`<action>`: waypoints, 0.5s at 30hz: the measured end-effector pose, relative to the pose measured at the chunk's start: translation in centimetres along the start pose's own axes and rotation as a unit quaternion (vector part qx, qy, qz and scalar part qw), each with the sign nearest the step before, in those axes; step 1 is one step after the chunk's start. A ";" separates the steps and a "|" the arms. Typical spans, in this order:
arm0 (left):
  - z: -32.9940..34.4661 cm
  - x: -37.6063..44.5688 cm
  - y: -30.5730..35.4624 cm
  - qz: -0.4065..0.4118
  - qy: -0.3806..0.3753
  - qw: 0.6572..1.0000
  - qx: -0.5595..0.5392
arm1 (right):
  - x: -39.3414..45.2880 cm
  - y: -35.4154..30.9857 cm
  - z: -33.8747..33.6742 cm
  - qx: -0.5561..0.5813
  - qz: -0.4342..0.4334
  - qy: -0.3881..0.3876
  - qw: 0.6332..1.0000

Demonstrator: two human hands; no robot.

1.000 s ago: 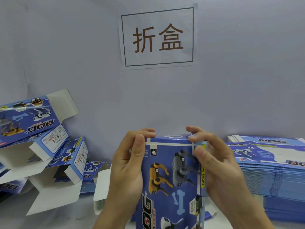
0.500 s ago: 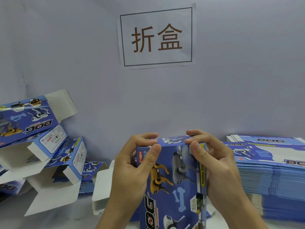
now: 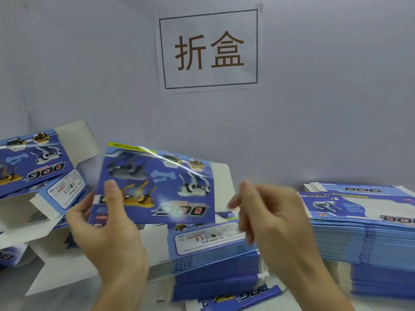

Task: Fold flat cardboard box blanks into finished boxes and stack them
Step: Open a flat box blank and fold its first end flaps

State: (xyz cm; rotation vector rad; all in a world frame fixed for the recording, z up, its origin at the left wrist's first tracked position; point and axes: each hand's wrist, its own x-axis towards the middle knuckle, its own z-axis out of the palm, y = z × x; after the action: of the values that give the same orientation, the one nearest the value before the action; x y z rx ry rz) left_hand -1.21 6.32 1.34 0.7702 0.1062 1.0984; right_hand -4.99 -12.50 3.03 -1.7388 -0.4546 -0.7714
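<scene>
Two tall stacks of flat blanks are sitting on the table — one at the right, one in the middle under the hands — and a loose heap of finished boxes is leaning at the left against the wall. The folded box is being held above the middle stack, printed face up and tilted toward that heap, so the folding step looks done and the stacking step is in hand. The left hand is gripping its near left corner, thumb lying on the printed face, fingers underneath. The right hand is hanging just beside the box's right edge, blurred, fingers loosely curled and holding nothing. The next move likely calls for carrying the box left onto the heap — one-handed, so a firm pinch matters — while the free hand is well placed for taking a fresh blank.
</scene>
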 end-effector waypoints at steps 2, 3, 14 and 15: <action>0.1 0.0 -0.3 -0.052 0.043 0.997 -0.026 | -0.2 -0.7 0.5 -0.044 0.169 -0.154 0.972; 0.3 -0.4 -0.5 -0.089 0.036 0.995 -0.028 | -0.2 -0.5 0.8 -0.056 0.232 -0.193 0.952; 1.1 -4.8 -1.7 -0.280 -0.449 0.820 0.220 | 1.1 4.2 -1.6 0.388 0.121 0.178 0.896; 1.1 -4.4 -1.4 -0.244 -0.425 0.841 0.231 | 1.2 4.5 -2.0 0.369 0.123 0.167 0.906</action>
State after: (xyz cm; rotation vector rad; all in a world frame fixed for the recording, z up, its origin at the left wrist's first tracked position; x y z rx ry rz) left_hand -1.77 1.74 0.02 1.5126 -0.1905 0.1635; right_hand -1.77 -15.83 1.01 -0.9075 -0.2344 -0.5900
